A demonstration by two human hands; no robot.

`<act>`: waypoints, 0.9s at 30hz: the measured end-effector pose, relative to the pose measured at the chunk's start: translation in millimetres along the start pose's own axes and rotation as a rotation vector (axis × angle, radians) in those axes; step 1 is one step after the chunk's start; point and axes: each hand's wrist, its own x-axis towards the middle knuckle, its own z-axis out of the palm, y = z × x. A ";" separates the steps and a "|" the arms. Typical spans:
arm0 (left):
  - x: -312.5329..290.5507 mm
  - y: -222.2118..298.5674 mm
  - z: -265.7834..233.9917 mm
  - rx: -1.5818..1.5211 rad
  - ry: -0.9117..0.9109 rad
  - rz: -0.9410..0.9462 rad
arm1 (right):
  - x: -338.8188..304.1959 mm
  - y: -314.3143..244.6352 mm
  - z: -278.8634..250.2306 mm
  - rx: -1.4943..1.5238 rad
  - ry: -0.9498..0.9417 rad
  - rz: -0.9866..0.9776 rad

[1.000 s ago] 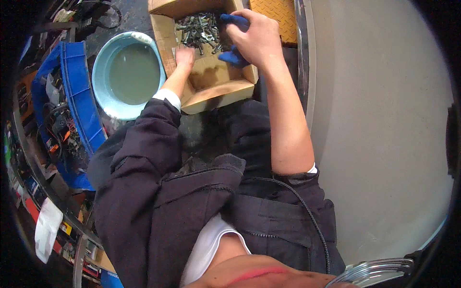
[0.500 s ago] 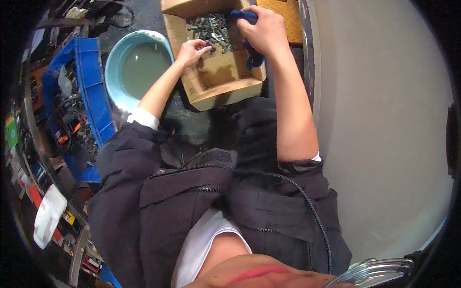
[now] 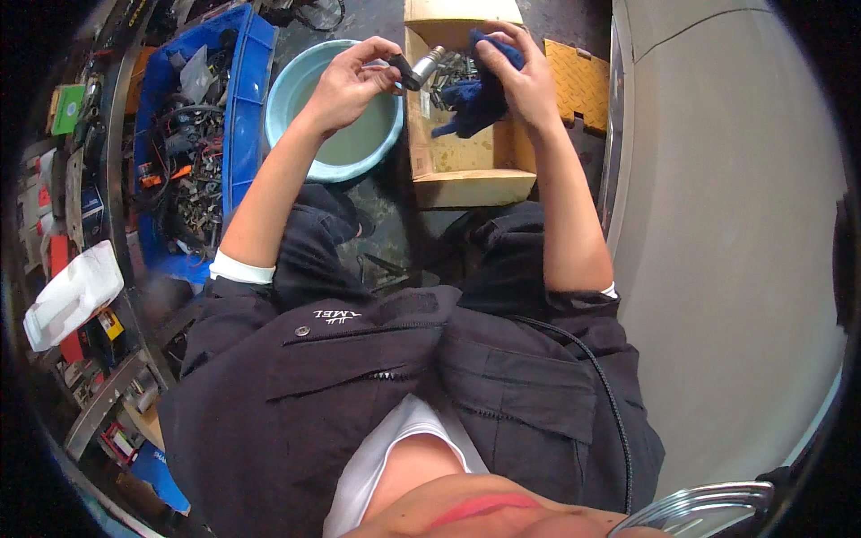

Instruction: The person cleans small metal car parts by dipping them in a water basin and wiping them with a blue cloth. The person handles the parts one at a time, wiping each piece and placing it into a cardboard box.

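Observation:
My left hand (image 3: 352, 88) pinches a metal part (image 3: 427, 66) between thumb and fingers, held up over the left side of a cardboard box (image 3: 475, 190). The part is a short cylinder, silver at the far end and black at the end I grip; its exact kind is unclear. A dark blue cloth (image 3: 482, 106) is bunched in my right hand (image 3: 531, 88), over the box and just right of the part. Part of the cloth hangs down into the box. Behind the cloth lies a pile of small metal parts (image 3: 455, 70), partly hidden.
Left of the box stands a light blue basin (image 3: 276, 115) of cloudy water. Beyond it is a blue crate (image 3: 240, 148) full of metal scraps and wires. A yellow textured plate (image 3: 577, 85) lies right of the box. A large grey panel (image 3: 726, 224) rises along the right.
My left hand has come up from the pile with the metal part. My right hand has brought the cloth closer to it. The whole view has shifted, showing more of the crate.

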 end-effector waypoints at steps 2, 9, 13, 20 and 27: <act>-6.5 -1.9 -8.3 -0.062 -0.020 0.018 | -7.1 -18.6 16.4 -0.038 -0.103 -0.029; -2.4 -16.4 -36.0 -0.140 -0.147 -0.037 | -3.9 -24.1 53.7 -0.391 -0.261 -0.208; -0.4 -16.7 -40.9 -0.145 -0.080 -0.091 | 6.5 -17.2 65.9 -0.426 -0.231 -0.230; -6.3 -13.9 -22.6 0.030 0.034 0.047 | 6.5 -20.1 82.5 -0.320 -0.023 -0.178; -2.1 -28.6 -12.8 0.019 0.205 0.073 | -0.6 -13.8 88.3 -0.149 -0.132 -0.019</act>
